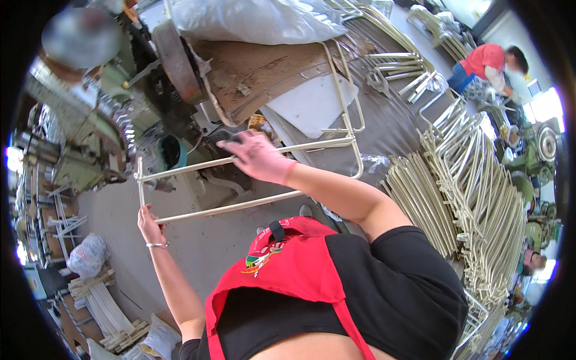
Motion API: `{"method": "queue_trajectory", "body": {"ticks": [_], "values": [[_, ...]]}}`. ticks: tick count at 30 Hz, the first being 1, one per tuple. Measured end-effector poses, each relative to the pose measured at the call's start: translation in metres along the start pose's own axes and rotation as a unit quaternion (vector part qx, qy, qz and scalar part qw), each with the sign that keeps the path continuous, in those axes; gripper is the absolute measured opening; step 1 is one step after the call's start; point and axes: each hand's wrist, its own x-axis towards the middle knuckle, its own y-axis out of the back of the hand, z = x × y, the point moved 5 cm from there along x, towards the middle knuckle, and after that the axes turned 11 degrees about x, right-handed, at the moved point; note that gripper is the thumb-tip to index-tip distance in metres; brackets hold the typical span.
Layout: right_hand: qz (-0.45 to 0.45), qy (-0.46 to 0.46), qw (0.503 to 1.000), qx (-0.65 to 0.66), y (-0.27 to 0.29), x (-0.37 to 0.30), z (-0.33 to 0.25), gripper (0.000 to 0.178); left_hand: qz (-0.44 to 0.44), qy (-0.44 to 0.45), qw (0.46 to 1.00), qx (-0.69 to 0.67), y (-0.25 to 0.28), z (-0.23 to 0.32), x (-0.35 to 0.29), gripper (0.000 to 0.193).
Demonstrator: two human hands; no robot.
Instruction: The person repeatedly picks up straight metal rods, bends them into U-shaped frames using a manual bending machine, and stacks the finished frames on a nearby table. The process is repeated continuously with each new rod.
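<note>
My left hand (150, 225), bare with a bracelet at the wrist, is closed around the near left corner of a cream tubular metal frame (228, 209). The frame is long and rectangular, and its far right end lies by the workbench. Over its far tube is my right hand (261, 158) in a pink glove, fingers stretched out and apart. Dark patches show at those fingertips; whether they belong to the glove I cannot tell. No grip on the tube is visible there.
A brown board (258, 72) and a white sheet (315, 108) lie ahead, under a large plastic bag (252, 21). Machinery (90, 132) stands at the left. Many bent tubes (480, 216) are stacked at the right. A person in red (483, 63) works at the far right.
</note>
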Motion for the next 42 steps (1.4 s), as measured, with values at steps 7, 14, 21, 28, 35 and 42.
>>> {"method": "queue_trajectory", "body": {"ticks": [7, 14, 21, 28, 35, 42], "values": [[0.334, -0.335, 0.867, -0.153, 0.139, -0.211, 0.142, 0.03, 0.008, -0.003, 0.999, 0.039, 0.0, 0.003, -0.003, 0.032], [0.331, -0.389, 0.641, 0.573, 0.116, -0.237, 0.198, 0.023, -0.005, 0.014, 0.999, 0.043, 0.006, 0.001, -0.001, 0.033], [0.341, -0.476, 0.667, 0.462, 0.111, -0.228, 0.208, 0.028, 0.169, -0.226, 0.856, 0.434, 0.049, 0.008, 0.012, 0.057], [0.338, -0.467, 0.667, 0.473, 0.123, -0.224, 0.191, 0.031, -0.138, -0.492, 0.657, 0.555, -0.061, 0.11, -0.083, 0.112], [0.344, -0.477, 0.744, 0.316, 0.145, -0.237, 0.205, 0.035, -0.22, -0.492, 0.629, 0.56, -0.065, 0.104, -0.068, 0.132], [0.339, -0.462, 0.79, 0.218, 0.173, -0.2, 0.117, 0.034, -0.292, -0.474, 0.703, 0.442, -0.047, 0.097, -0.049, 0.122]]}}
